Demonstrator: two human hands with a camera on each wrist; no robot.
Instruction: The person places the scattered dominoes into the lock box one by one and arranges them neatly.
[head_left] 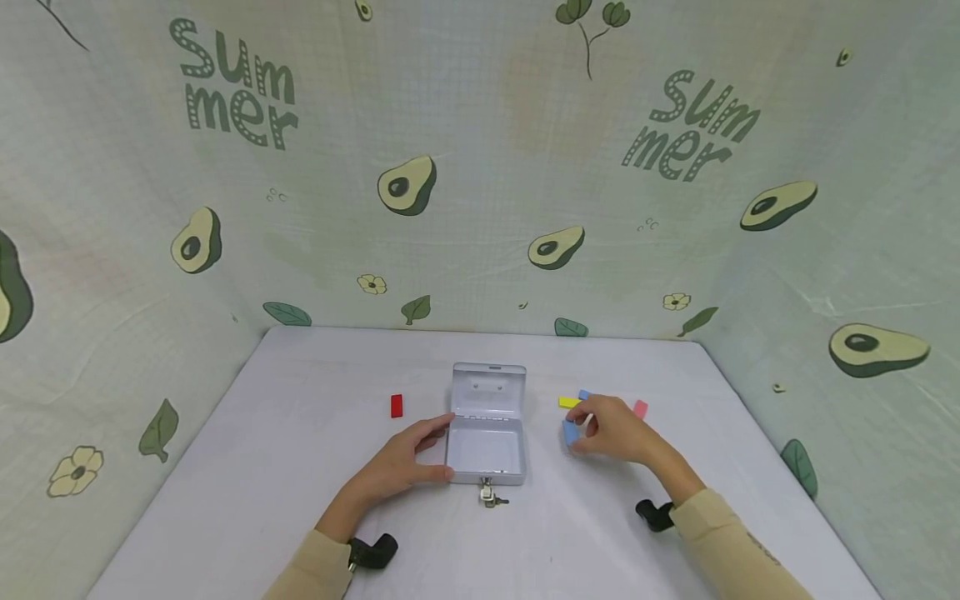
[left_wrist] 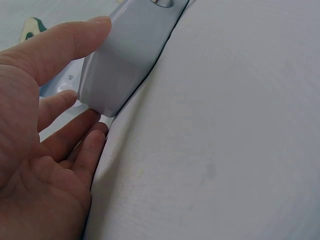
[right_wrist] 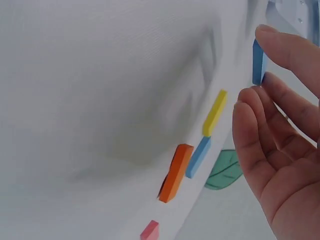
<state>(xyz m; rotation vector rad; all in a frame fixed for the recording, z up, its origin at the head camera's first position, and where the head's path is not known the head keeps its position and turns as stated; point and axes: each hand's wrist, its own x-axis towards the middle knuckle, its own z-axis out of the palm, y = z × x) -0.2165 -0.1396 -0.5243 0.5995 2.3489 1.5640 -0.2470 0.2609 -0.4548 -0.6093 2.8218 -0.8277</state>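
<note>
A small pale metal box stands with its lid raised, nothing visible inside it. From its front hangs a padlock with a key in it. My left hand rests along the box's left side, thumb at the front corner and forefinger near the hinge. Right of the box, my right hand pinches a blue block between thumb and fingertips. Beyond that hand lie a yellow block, a second blue block, an orange block and a pink block.
A red block lies left of the box on the white tablecloth. Cloth walls printed with avocados and leaves enclose the table at the back and both sides. Black camera mounts sit on both wrists.
</note>
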